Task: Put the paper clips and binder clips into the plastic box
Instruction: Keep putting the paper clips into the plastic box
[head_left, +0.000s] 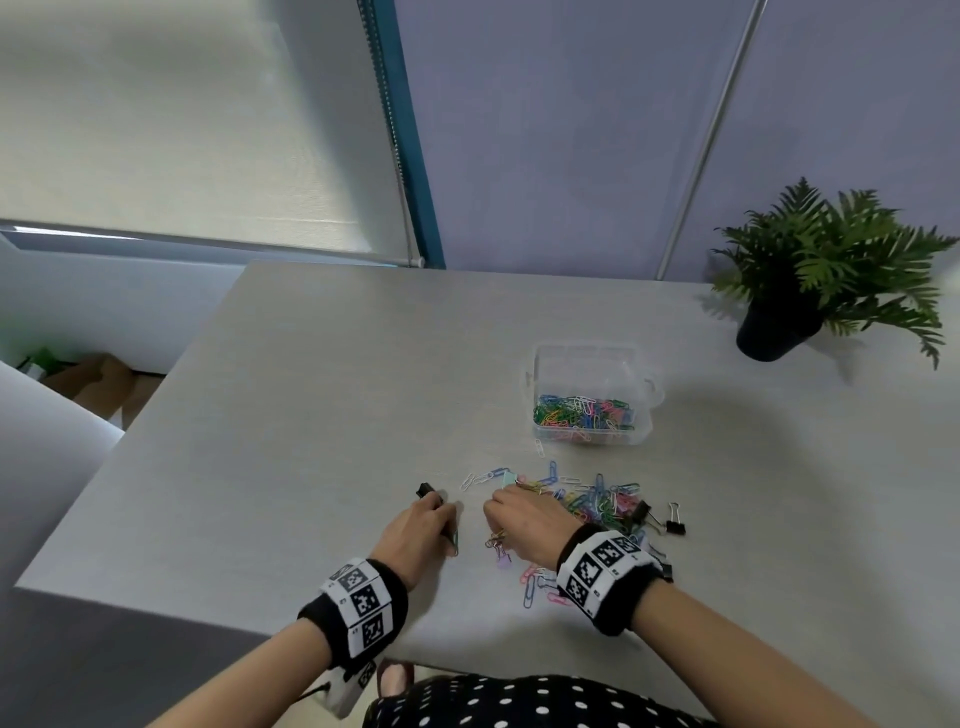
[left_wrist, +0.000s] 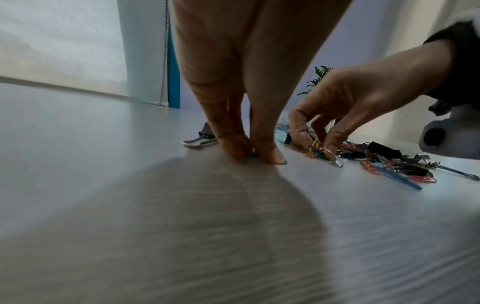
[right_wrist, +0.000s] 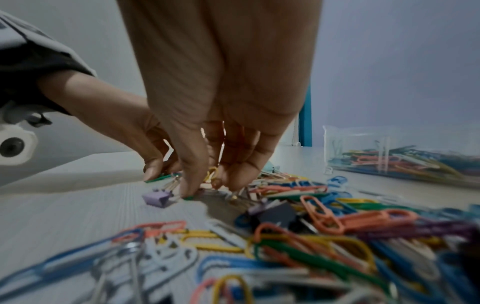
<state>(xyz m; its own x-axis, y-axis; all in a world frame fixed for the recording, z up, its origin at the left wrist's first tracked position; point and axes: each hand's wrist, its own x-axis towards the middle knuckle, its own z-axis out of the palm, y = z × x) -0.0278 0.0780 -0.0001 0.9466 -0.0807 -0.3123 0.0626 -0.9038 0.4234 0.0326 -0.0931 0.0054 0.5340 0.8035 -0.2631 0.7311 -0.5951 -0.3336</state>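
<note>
Left hand (head_left: 415, 530) pinches a green paper clip (head_left: 455, 543) against the table (head_left: 311, 415). Right hand (head_left: 524, 525), just beside, fingers curled onto a small clip bunch (left_wrist: 318, 151). Loose clips (head_left: 597, 504) spread beyond its right. Plastic box (head_left: 587, 364), farther ahead, holds paper clips.

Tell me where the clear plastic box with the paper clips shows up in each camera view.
Head: plastic box right of centre on the table, beyond the loose clip pile.
Left wrist: almost wholly hidden behind the right hand; I cannot pick it out.
Right wrist: plastic box at the right edge, mid-height.
Shared landmark: the blue vertical strip on the far wall.
</note>
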